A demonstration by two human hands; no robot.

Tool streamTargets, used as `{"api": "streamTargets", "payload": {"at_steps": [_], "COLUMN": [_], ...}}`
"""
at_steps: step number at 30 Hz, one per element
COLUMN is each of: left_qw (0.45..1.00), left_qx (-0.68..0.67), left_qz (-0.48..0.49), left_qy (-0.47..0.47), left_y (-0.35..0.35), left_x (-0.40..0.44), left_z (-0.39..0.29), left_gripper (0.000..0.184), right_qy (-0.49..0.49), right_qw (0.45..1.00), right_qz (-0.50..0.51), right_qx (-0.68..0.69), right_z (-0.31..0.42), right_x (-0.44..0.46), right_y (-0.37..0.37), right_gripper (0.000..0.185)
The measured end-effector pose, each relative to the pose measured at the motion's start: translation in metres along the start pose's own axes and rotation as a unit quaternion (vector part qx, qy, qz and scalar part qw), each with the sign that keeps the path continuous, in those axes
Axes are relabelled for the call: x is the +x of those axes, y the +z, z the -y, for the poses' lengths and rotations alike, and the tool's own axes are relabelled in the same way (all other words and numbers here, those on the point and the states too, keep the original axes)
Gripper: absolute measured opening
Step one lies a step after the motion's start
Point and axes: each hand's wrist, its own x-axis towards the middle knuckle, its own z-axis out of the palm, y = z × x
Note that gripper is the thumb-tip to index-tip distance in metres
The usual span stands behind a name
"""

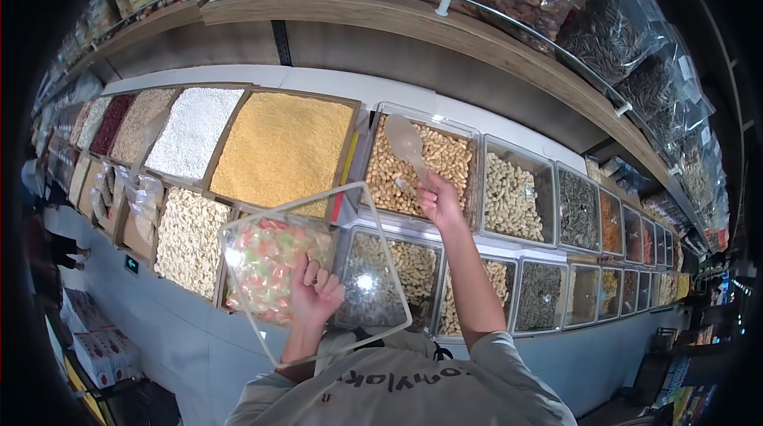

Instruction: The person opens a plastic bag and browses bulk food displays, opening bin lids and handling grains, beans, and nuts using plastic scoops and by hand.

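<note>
My right hand (441, 199) is closed round the handle of a translucent whitish plastic scoop (404, 140). The scoop's bowl is over a clear bin (475, 180) of shelled-looking tan peanuts (389, 180); whether it touches them I cannot tell. A clear, square-edged plastic lid (387, 235) is tilted in front of my left side. With fingers curled, my left hand (316, 292) grips this lid near its middle; the exact grip point is hard to make out. Behind the lid show wrapped pink and green candies (270, 247).
Wooden trays hold yellow grain (282, 140), white grain (195, 128) and pale flakes (191, 235). Rightward run lidded clear bins, including one of pale unshelled peanuts (513, 195) and one of dark seeds (579, 207). Above, a wooden shelf (358, 17) with a metal rail carries bagged goods.
</note>
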Motion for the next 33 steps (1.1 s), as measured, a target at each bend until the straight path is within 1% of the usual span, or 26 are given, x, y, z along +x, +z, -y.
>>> {"api": "streamTargets", "payload": {"at_steps": [1, 3, 4, 5, 7, 11, 12, 13, 14, 15, 16, 17, 18, 19, 21, 22, 23, 25, 26, 27, 29, 30, 32, 33], "left_qw": [1.000, 1.000, 1.000, 1.000, 0.999, 0.999, 0.999, 0.999, 0.999, 0.999, 0.999, 0.999, 0.999, 0.999, 0.999, 0.999, 0.999, 0.999, 0.999, 0.999, 0.999, 1.000, 1.000, 1.000], "left_qx": [0.001, 0.008, 0.011, 0.011, 0.017, 0.006, 0.003, 0.002, 0.001, -0.002, -0.004, -0.003, -0.009, -0.014, -0.009, -0.008, -0.007, 0.009, 0.010, 0.005, -0.001, 0.002, 0.004, -0.001], "left_qz": [0.030, 0.026, 0.022, 0.024, 0.045, 0.017, 0.023, 0.029, 0.030, 0.037, 0.043, 0.043, 0.043, 0.042, 0.037, 0.033, 0.032, 0.035, 0.035, 0.034, 0.032, 0.022, 0.011, 0.006], "left_qy": [-0.009, -0.005, 0.004, 0.005, 0.015, 0.028, 0.024, 0.020, 0.017, 0.013, 0.009, 0.008, -0.001, -0.011, -0.021, -0.027, -0.029, -0.031, -0.031, -0.027, -0.023, -0.013, -0.003, 0.002], "left_y": [0.000, 0.005, 0.007, 0.006, 0.002, 0.003, 0.004, 0.004, 0.004, 0.004, 0.004, 0.004, 0.004, 0.004, 0.002, 0.001, 0.001, 0.001, 0.001, 0.002, 0.004, 0.005, 0.006, 0.006], "left_x": [0.002, -0.001, -0.003, -0.004, -0.006, -0.002, -0.001, 0.000, 0.002, 0.003, 0.004, 0.004, 0.005, 0.004, 0.004, 0.004, 0.003, 0.001, -0.001, -0.002, -0.005, -0.006, -0.007, -0.007], "left_z": [-0.001, 0.000, -0.001, -0.003, -0.008, -0.013, -0.014, -0.014, -0.012, -0.011, -0.009, -0.008, -0.007, -0.005, -0.003, -0.002, -0.001, 0.000, -0.001, -0.001, -0.001, -0.003, -0.004, -0.004], "left_gripper": [0.056, 0.056, 0.056, 0.056, 0.056, 0.056, 0.056, 0.056, 0.056, 0.056, 0.056, 0.056, 0.055, 0.055, 0.055, 0.055, 0.055, 0.055, 0.055, 0.055, 0.055, 0.056, 0.056, 0.056], "right_qy": [-0.003, 0.005, -0.012, -0.012, -0.104, -0.129, -0.129, -0.128, -0.137, -0.139, -0.184, -0.227, -0.394, -0.393, -0.282, -0.290, -0.289, -0.257, -0.282, -0.283, -0.282, -0.281, -0.315, -0.315], "right_qw": [1.000, 0.987, 0.987, 0.987, 0.981, 0.982, 0.984, 0.972, 0.953, 0.953, 0.913, 0.858, 0.691, 0.691, 0.611, 0.594, 0.594, 0.633, 0.628, 0.628, 0.642, 0.642, 0.544, 0.544], "right_qz": [-0.003, 0.000, -0.024, -0.022, -0.070, -0.077, -0.125, -0.170, -0.210, -0.211, -0.229, -0.244, -0.273, -0.276, -0.323, -0.311, -0.313, -0.256, -0.255, -0.255, -0.305, -0.303, -0.346, -0.346], "right_qx": [0.004, 0.162, 0.159, 0.157, 0.150, 0.116, 0.006, -0.103, -0.168, -0.169, -0.283, -0.390, -0.542, -0.540, -0.665, -0.683, -0.682, -0.684, -0.679, -0.679, -0.644, -0.645, -0.696, -0.696], "right_z": [-0.002, 0.002, 0.007, 0.010, 0.014, 0.016, 0.015, 0.013, 0.010, 0.009, 0.008, 0.005, -0.005, -0.005, -0.002, -0.005, -0.003, 0.002, 0.002, 0.003, 0.006, 0.006, 0.004, 0.004], "right_x": [0.009, 0.020, 0.012, 0.002, -0.027, -0.071, -0.082, -0.090, -0.093, -0.097, -0.101, -0.103, -0.088, -0.088, -0.085, -0.075, -0.072, -0.071, -0.072, -0.071, -0.070, -0.064, -0.051, -0.051], "right_y": [-0.012, -0.028, -0.033, -0.039, -0.043, -0.056, -0.051, -0.048, -0.047, -0.045, -0.042, -0.039, -0.052, -0.043, -0.025, -0.029, -0.028, -0.016, -0.012, -0.007, -0.001, -0.007, -0.021, -0.023], "right_gripper": [0.018, 0.020, 0.021, 0.021, 0.015, 0.013, 0.012, 0.012, 0.018, 0.018, 0.020, 0.023, 0.029, 0.029, 0.032, 0.033, 0.033, 0.034, 0.032, 0.032, 0.032, 0.032, 0.030, 0.030]}}
